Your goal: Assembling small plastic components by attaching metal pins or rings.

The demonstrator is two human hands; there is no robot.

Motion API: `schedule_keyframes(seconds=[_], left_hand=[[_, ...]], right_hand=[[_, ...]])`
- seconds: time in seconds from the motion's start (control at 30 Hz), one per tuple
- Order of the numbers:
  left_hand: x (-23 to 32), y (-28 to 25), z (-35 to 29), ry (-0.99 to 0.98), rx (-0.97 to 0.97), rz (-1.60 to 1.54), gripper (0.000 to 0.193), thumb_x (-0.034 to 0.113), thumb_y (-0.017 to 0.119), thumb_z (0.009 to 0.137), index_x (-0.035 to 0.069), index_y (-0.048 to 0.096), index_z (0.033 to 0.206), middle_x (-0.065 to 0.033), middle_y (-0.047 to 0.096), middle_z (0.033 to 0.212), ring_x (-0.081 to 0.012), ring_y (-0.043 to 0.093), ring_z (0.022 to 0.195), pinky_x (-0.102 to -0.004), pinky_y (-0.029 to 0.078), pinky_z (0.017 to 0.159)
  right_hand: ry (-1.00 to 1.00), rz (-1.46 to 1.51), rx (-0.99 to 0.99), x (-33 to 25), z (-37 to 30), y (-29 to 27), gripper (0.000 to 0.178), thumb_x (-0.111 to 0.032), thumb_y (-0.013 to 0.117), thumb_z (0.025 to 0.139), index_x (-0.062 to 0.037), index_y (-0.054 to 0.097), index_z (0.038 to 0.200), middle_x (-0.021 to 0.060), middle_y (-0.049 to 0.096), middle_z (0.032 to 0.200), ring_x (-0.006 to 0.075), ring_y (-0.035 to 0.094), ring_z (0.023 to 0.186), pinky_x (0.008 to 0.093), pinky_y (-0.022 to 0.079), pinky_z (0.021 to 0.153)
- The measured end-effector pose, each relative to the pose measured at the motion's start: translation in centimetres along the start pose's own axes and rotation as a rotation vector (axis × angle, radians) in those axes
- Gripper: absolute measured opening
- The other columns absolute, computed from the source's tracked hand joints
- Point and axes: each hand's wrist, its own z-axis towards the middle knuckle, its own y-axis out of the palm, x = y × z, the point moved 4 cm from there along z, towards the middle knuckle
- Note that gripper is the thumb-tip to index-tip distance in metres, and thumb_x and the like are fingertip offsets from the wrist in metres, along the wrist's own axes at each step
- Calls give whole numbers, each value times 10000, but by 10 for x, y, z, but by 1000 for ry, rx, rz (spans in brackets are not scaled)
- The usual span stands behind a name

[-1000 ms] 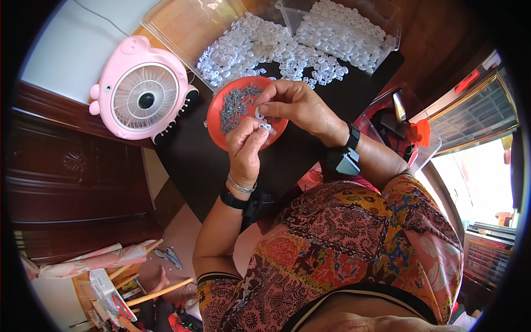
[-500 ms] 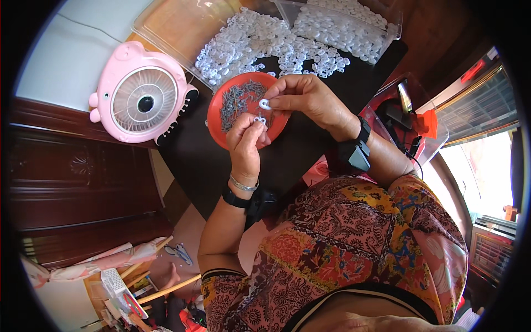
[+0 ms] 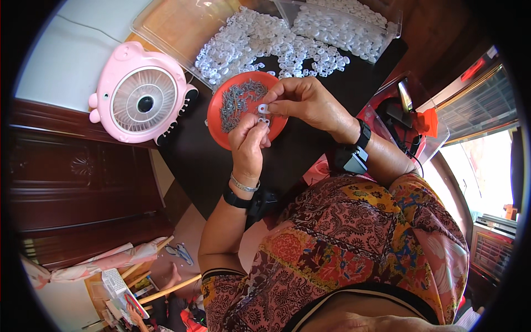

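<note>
Over an orange-red bowl [image 3: 217, 99] of small grey metal screws or pins [image 3: 233, 105], my two hands meet. My right hand [image 3: 311, 106] pinches a small white plastic piece with a hole [image 3: 263, 108] between thumb and forefinger. Just below it, my left hand [image 3: 247, 139] is closed on a second small white plastic piece [image 3: 264, 120], mostly covered by the fingers. The two pieces are very close; whether they touch I cannot tell.
A heap of white plastic pieces [image 3: 243, 44] lies across the back of the dark table [image 3: 191, 160]. A clear bin [image 3: 337, 39] holds more. At left stands a pink fan [image 3: 145, 104]; at right, a clear box [image 3: 437, 138] with dark items.
My right hand's white piece has turned and come down closer to the left hand's piece. My left hand has shifted slightly; both pinches hold.
</note>
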Motion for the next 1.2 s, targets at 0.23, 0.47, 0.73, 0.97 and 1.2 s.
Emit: schedule_keyframes(seconds=[0.23, 0.47, 0.73, 0.97, 1.2], left_hand=[[1, 0, 1, -7, -22, 16, 139, 86, 518, 850, 19, 531, 730, 1, 492, 614, -68, 443, 534, -221, 360, 505], [1, 1, 1, -11, -33, 50, 151, 92, 515, 849, 16, 525, 720, -1, 489, 612, -70, 441, 532, -223, 360, 502], [1, 0, 0, -11, -40, 74, 156, 92, 516, 848, 16, 520, 712, -2, 488, 613, -71, 435, 524, -226, 364, 498], [2, 1, 0, 14, -79, 65, 154, 79, 515, 842, 23, 514, 699, 5, 478, 615, -60, 416, 513, -214, 357, 483], [-1, 0, 1, -1, -57, 39, 153, 72, 514, 836, 22, 513, 692, 5, 473, 607, -59, 409, 504, -215, 350, 472]], right_hand=[[-19, -55, -9, -2, -1, 0, 121, -30, 648, 860, 13, 663, 972, 29, 663, 892, 74, 609, 825, 209, 492, 777], [-36, -151, -22, -5, -2, 0, 122, -28, 653, 855, 20, 659, 967, 31, 659, 890, 78, 606, 829, 216, 490, 781], [54, -15, -19, 0, -1, -2, 127, -57, 651, 860, -2, 659, 974, 15, 653, 862, 60, 598, 785, 202, 483, 724], [267, 287, -12, 19, 0, -2, 115, -85, 670, 841, -19, 668, 936, 17, 654, 787, 71, 603, 657, 187, 483, 575], [257, 316, -15, 22, 0, -3, 113, -77, 663, 847, -16, 666, 943, 17, 653, 787, 70, 601, 654, 186, 482, 570]])
